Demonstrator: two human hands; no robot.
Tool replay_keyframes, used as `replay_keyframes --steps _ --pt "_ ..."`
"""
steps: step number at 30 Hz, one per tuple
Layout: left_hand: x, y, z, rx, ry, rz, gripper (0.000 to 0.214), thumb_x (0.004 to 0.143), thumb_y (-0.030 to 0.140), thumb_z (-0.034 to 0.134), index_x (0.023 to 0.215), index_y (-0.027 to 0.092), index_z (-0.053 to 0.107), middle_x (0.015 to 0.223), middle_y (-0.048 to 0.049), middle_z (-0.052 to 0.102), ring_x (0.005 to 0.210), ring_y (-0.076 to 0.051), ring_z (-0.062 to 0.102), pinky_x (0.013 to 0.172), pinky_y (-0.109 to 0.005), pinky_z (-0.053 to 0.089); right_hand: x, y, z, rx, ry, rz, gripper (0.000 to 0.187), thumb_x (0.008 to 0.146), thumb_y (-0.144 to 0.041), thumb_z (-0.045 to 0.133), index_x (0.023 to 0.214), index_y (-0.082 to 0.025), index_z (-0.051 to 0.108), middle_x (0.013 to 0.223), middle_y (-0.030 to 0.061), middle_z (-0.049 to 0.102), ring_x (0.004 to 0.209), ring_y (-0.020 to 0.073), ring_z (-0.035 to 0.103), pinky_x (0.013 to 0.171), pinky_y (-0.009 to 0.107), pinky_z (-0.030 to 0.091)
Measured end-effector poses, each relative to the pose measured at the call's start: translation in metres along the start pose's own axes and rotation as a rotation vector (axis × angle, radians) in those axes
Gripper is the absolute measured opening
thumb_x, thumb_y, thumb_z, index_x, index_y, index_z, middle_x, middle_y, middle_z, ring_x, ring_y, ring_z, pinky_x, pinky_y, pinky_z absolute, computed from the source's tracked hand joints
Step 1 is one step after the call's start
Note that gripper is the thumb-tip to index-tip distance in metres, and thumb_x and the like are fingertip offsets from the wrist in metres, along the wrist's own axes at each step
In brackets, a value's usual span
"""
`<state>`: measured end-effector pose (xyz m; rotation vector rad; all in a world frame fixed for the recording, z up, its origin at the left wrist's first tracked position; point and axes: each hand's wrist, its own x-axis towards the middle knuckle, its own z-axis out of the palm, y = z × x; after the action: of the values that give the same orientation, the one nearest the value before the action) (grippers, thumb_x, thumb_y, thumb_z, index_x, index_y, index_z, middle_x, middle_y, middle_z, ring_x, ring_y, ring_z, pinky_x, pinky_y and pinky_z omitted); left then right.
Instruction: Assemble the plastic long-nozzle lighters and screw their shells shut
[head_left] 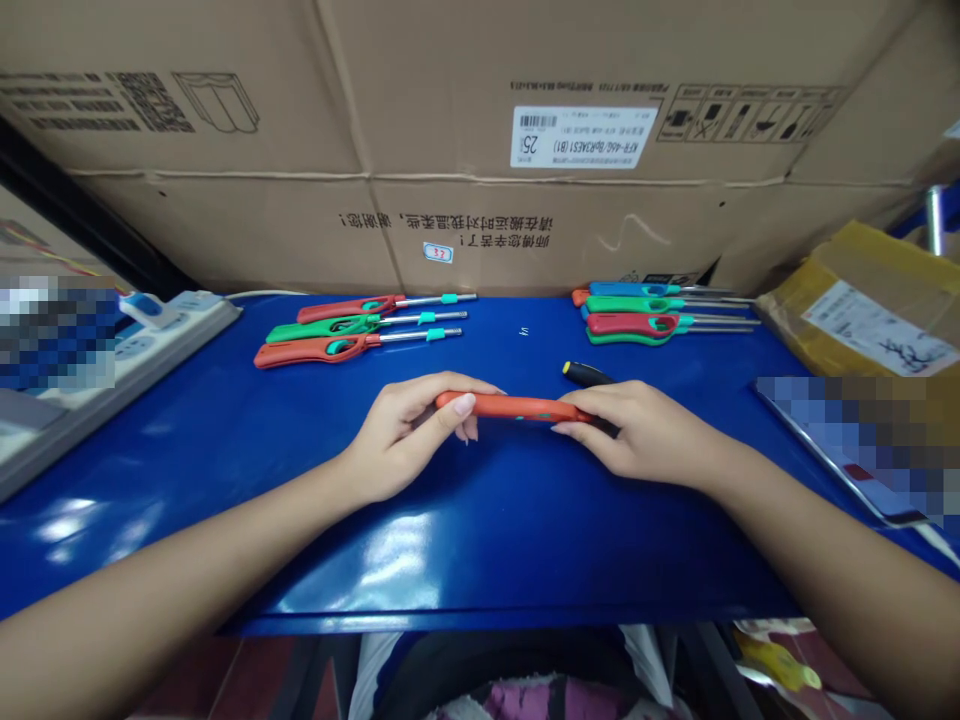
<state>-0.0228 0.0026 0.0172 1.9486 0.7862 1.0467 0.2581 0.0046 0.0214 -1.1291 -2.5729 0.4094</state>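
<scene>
An orange-red lighter handle [517,407] with a small green spot is held level just above the blue table [420,540], between both hands. My left hand [409,430] pinches its left end with fingers curled. My right hand [637,430] grips its right end, fingers closed. A black tool with a yellow tip [589,374] lies just behind my right hand.
Three long-nozzle lighters [352,328] lie at the back left, several more [649,312] at the back right. A large cardboard box [465,140] walls the back. A power strip [161,325] sits left; a yellow parcel [862,310] and a metal tray [847,460] sit right.
</scene>
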Motion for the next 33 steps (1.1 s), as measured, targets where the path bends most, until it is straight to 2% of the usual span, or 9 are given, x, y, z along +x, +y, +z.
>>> replay_keyframes --steps 6,9,12,14,17,20,25,29,33 --pt "0.002 -0.007 -0.002 0.173 -0.062 0.029 0.026 0.097 0.029 0.058 0.113 0.014 0.073 0.104 -0.0099 0.077 0.080 -0.016 0.072 0.076 -0.027 0.058 0.001 0.001 0.005 -0.163 -0.011 0.004 0.021 0.099 -0.025 0.053 0.105 -0.020 0.072 0.099 0.0058 0.079 0.086 0.0226 0.074 0.072 0.031 0.051" --pt "0.002 -0.008 0.002 0.303 -0.146 0.070 0.028 0.094 0.031 0.065 0.117 0.017 0.073 0.108 -0.0088 0.077 0.092 -0.019 0.072 0.082 -0.028 0.057 0.003 -0.002 0.006 -0.216 -0.001 -0.051 0.022 0.100 -0.026 0.053 0.109 -0.020 0.072 0.104 0.0072 0.079 0.089 0.0226 0.074 0.071 0.031 0.051" --pt "0.002 -0.008 0.003 0.342 -0.215 0.062 0.032 0.098 0.032 0.061 0.124 0.018 0.071 0.106 -0.0084 0.076 0.090 -0.018 0.072 0.079 -0.026 0.056 0.005 -0.004 0.005 -0.244 -0.025 -0.066 0.021 0.100 -0.030 0.054 0.105 -0.021 0.072 0.095 0.0050 0.078 0.085 0.0214 0.073 0.070 0.031 0.051" --pt "0.002 -0.008 0.001 0.373 -0.192 0.080 0.032 0.099 0.032 0.059 0.124 0.018 0.071 0.105 -0.0087 0.076 0.088 -0.017 0.071 0.079 -0.026 0.056 0.005 -0.004 0.001 -0.300 -0.020 -0.049 0.022 0.099 -0.034 0.057 0.107 -0.020 0.072 0.096 0.0059 0.077 0.089 0.0237 0.073 0.074 0.034 0.053" --pt "0.005 -0.008 -0.006 0.455 -0.106 0.141 0.031 0.099 0.032 0.059 0.123 0.016 0.072 0.104 -0.0092 0.074 0.085 -0.016 0.070 0.078 -0.026 0.056 0.002 0.002 -0.009 -0.423 0.025 -0.034 0.033 0.095 -0.036 0.062 0.122 -0.017 0.067 0.116 0.0117 0.074 0.108 0.0310 0.069 0.089 0.043 0.055" --pt "0.007 -0.008 -0.013 0.568 -0.035 0.249 0.031 0.098 0.029 0.060 0.123 0.014 0.071 0.108 -0.0107 0.073 0.094 -0.019 0.070 0.085 -0.029 0.057 -0.004 0.014 -0.023 -0.458 0.056 -0.007 0.035 0.094 -0.032 0.063 0.126 -0.017 0.064 0.124 0.0130 0.071 0.113 0.0315 0.067 0.095 0.046 0.055" --pt "0.007 -0.003 -0.018 0.562 0.006 0.335 0.029 0.099 0.024 0.058 0.122 0.014 0.071 0.105 -0.0094 0.075 0.091 -0.018 0.071 0.085 -0.027 0.056 -0.015 0.031 -0.042 -0.516 0.194 0.034 0.028 0.094 -0.025 0.055 0.116 -0.014 0.068 0.116 0.0158 0.074 0.106 0.0337 0.070 0.090 0.050 0.056" --pt "0.006 0.002 -0.016 0.477 0.011 0.268 0.026 0.100 0.026 0.056 0.115 0.013 0.073 0.092 -0.0067 0.076 0.075 -0.013 0.069 0.072 -0.022 0.054 -0.019 0.036 -0.049 -0.548 0.184 -0.025 0.023 0.091 -0.020 0.053 0.100 -0.020 0.073 0.097 0.0102 0.079 0.085 0.0288 0.073 0.079 0.044 0.055" --pt "0.007 0.002 -0.014 0.451 -0.004 0.200 0.027 0.101 0.029 0.054 0.108 0.014 0.075 0.088 -0.0065 0.076 0.073 -0.014 0.068 0.068 -0.023 0.052 -0.015 0.031 -0.045 -0.520 0.103 -0.082 0.025 0.095 -0.021 0.050 0.094 -0.020 0.074 0.092 0.0094 0.079 0.081 0.0257 0.071 0.082 0.042 0.050"
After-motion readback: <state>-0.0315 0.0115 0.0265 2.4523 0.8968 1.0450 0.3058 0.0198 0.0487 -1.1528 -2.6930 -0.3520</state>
